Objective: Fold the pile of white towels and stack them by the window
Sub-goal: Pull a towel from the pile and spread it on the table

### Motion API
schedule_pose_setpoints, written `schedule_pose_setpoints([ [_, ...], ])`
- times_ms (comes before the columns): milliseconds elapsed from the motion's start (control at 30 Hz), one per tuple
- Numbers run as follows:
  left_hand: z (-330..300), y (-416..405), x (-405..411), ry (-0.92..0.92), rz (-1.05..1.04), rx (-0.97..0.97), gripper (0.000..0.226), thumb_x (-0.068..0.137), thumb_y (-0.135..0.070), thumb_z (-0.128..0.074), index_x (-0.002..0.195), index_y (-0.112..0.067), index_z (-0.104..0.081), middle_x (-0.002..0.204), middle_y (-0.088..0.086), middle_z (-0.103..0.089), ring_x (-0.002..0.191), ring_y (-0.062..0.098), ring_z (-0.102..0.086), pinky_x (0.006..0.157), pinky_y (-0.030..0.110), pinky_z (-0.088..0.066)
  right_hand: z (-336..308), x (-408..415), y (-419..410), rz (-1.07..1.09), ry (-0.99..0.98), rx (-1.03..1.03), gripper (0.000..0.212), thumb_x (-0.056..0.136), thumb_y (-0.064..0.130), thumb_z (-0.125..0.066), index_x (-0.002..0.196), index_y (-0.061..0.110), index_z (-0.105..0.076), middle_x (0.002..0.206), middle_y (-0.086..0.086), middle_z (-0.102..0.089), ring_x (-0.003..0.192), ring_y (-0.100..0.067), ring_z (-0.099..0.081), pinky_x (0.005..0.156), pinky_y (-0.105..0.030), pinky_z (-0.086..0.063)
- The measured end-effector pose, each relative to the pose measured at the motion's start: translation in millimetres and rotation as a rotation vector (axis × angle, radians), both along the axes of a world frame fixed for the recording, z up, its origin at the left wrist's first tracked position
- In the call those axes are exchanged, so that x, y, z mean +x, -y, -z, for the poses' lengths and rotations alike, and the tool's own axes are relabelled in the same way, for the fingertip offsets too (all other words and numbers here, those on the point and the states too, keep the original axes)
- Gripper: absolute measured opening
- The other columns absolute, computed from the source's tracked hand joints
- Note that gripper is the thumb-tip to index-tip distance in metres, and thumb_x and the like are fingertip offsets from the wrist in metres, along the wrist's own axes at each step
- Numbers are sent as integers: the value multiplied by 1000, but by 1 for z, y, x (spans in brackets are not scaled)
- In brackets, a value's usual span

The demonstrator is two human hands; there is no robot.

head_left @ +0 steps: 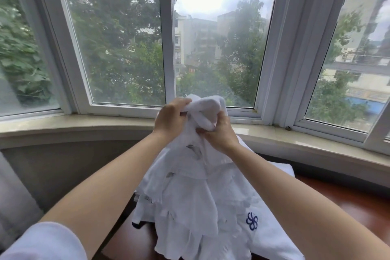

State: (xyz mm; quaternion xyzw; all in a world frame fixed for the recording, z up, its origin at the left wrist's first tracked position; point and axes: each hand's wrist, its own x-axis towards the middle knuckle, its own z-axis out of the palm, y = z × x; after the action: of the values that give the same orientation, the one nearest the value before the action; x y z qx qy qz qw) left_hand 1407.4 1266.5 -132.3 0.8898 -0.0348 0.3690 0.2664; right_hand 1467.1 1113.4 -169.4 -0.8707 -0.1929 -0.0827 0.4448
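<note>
Fingers (183,105) of the left hand (169,117) are curled over the top of a white towel (202,154), bunching its upper edge into a knot of cloth; the thumb is tucked under the fold and mostly hidden. Fingers (207,131) of the right hand (220,133) are also curled in tight, pinching a lower gather of the same towel just below and beside the left hand. Both hands grip the cloth close together, almost touching, with a rounded hump of towel rising between them.

From the head view, the towel is held up in front of the window (168,38), its top level with the lower frame, and it hangs down in loose, crumpled folds. Faint grey marks show on some of the folds. Its lower part drapes onto more white cloth lying on a reddish-brown desk (358,202); where one piece ends and the next begins cannot be told. A blue embroidered logo (251,220) sits on the cloth at the lower right. A flat white piece (281,168) lies behind the right forearm, near the sill (84,126).

Both forearms are bare and reach forward from the bottom corners of the view; a pale sleeve (42,243) covers the left upper arm. A grey curtain (12,196) hangs at the left edge. Through the glass are green trees and pale apartment blocks under an overcast sky.
</note>
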Motion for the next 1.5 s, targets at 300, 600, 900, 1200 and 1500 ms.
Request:
schedule_pose_setpoints([
  [300,-29,78,24,201,125,-227,40,82,-19,-59,120,-10,-64,110,9,-71,96,27,-67,81,30,-50,-30,14,53,77,50,444,45,97,30,-45,140,19,-40,102,-2,-65,92,-26,-62,86,-51,-51],
  [600,-16,79,37,-2,54,20,61,80,-37,-55,136,-12,-54,119,16,-65,108,39,-59,91,49,-49,-54,20,84,-33,-46,899,34,88,7,-40,120,4,-52,93,-7,-57,83,-17,-56,70,-29,-49],
  [900,11,151,36,-226,170,-211,52,76,-39,-61,123,-19,-62,108,6,-69,102,28,-62,83,33,-46,-34,16,154,61,-229,1072,20,96,10,-45,90,19,-61,83,-6,-62,78,-23,-61,71,-36,-50],
  [1200,56,325,38,-491,309,-200,16,68,-38,-53,76,-27,-62,79,-3,-61,78,18,-53,67,30,-39,35,19,336,353,-355,929,27,91,17,-51,113,3,-57,96,-14,-65,91,-28,-63,81,-41,-52],
  [1500,117,463,19,-740,443,-203,22,81,-21,-64,78,-42,-55,82,-12,-62,85,14,-57,73,28,-42,98,-11,487,480,-457,657,26,91,16,-48,111,5,-60,95,-7,-66,89,-23,-62,76,-35,-50],
])
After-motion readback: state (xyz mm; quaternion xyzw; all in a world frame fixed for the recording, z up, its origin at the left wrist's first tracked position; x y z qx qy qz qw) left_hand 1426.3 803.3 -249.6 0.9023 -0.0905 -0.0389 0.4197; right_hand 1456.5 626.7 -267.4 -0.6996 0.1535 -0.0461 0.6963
